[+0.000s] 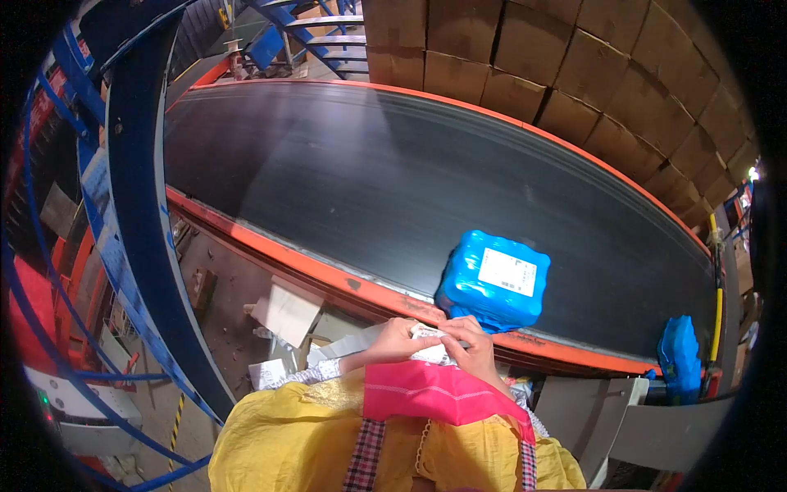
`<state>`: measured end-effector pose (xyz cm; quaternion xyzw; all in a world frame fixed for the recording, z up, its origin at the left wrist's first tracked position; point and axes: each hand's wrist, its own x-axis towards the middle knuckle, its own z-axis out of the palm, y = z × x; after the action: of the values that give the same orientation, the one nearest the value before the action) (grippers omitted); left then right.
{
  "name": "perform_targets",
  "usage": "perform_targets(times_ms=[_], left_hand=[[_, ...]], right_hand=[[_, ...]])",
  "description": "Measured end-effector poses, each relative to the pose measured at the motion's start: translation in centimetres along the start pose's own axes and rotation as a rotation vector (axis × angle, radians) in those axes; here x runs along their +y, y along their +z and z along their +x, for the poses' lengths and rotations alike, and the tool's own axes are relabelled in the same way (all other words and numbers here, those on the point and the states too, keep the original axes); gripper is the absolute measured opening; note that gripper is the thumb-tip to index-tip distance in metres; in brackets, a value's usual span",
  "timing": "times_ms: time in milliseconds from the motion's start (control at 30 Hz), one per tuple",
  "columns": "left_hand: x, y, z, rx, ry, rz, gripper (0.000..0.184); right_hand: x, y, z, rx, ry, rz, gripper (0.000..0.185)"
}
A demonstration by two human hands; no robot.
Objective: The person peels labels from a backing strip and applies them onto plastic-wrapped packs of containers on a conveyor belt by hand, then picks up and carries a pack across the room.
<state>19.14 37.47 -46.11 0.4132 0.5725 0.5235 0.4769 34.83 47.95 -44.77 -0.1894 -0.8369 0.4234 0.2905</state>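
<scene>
Paper (432, 353) looks small and white, with dark markings.

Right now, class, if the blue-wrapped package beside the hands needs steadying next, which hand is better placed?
Probably the right hand: it lies nearer the blue-wrapped package; the left hand sits farther left. Both hold the white paper, so the right would likely let go first.

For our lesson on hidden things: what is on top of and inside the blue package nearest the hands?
A white printed label is on top of the blue package. Its contents cannot be seen: the wrapping covers them.
</scene>
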Motion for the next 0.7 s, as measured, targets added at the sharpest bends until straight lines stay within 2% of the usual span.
perform_targets(times_ms=[67,100,133,167,200,233,267,300,333,367,400,433,467,500,533,567,600,633,700], left_hand=[[1.5,-0.8,-0.4,0.041,0.038,0.215,0.023],[-2.8,-1.6,0.2,0.084,-0.069,0.368,0.021],[-2.5,-2.2,0.0,0.162,0.179,0.378,0.020],[-3.0,-2.5,-0.3,0.206,0.142,0.050,0.024],[-6.1,-4.1,0.2,0.317,0.347,0.303,0.032],[-5.7,-4.5,-0.2,0.414,0.184,-0.114,0.035],[-4.2,-4.6,-0.5,0.586,0.162,-0.122,0.036],[-4.6,-6.0,-0.6,0.672,-0.010,-0.136,0.032],[-5.3,-7.6,-0.8,0.725,-0.047,-0.214,0.026],[-4.0,-7.6,-0.9,0.763,0.033,-0.441,0.021],[-4.6,-8.6,-1.3,0.861,0.069,-0.377,0.027],[-5.0,-10.3,-1.7,0.870,0.096,-0.226,0.031],[-5.2,-11.4,-2.3,0.857,0.114,-0.346,0.034],[-5.6,-10.3,-1.5,0.843,0.153,-0.368,0.035],[-4.9,-11.2,-2.2,0.855,0.088,-0.354,0.039],[-4.9,-12.1,-2.7,0.767,0.201,-0.412,0.049],[-5.9,-12.5,-2.8,0.723,0.282,-0.345,0.058],[-5.4,-11.5,-2.4,0.770,0.254,-0.287,0.061],[-3.9,-8.3,-1.5,0.807,0.221,-0.202,0.063]], right_hand=[[0.0,0.2,0.0,0.021,-0.090,-0.116,0.020],[0.0,0.1,0.1,0.060,-0.121,-0.129,0.019],[0.0,0.0,0.1,0.104,-0.145,-0.145,0.019],[-0.1,-0.3,0.0,0.155,-0.160,-0.166,0.019],[-0.3,-0.8,-0.2,0.207,-0.110,-0.129,0.018],[-0.3,-1.2,-0.4,0.273,0.000,0.010,0.017],[-0.4,-1.6,-0.8,0.356,0.105,0.149,0.017],[-0.4,-2.1,-1.2,0.456,0.214,0.261,0.016],[-0.6,-2.4,-1.4,0.569,0.310,0.375,0.018],[-0.4,-2.9,-1.4,0.652,0.320,0.286,0.019],[-0.9,-3.5,-1.3,0.733,0.421,0.300,0.019],[-0.3,-4.0,-1.3,0.811,0.377,0.253,0.021],[-0.3,-4.8,-1.5,0.862,0.334,0.230,0.024],[2.2,-6.7,-2.8,0.904,0.376,0.360,0.024],[3.2,-6.8,-3.1,0.928,0.398,0.484,0.025],[3.2,-6.5,-3.0,0.946,0.394,0.452,0.025],[3.9,-7.5,-3.5,0.961,0.394,0.430,0.025],[4.2,-8.7,-4.2,0.965,0.465,0.403,0.024],[5.8,-11.0,-5.7,1.013,0.438,0.414,0.025]])
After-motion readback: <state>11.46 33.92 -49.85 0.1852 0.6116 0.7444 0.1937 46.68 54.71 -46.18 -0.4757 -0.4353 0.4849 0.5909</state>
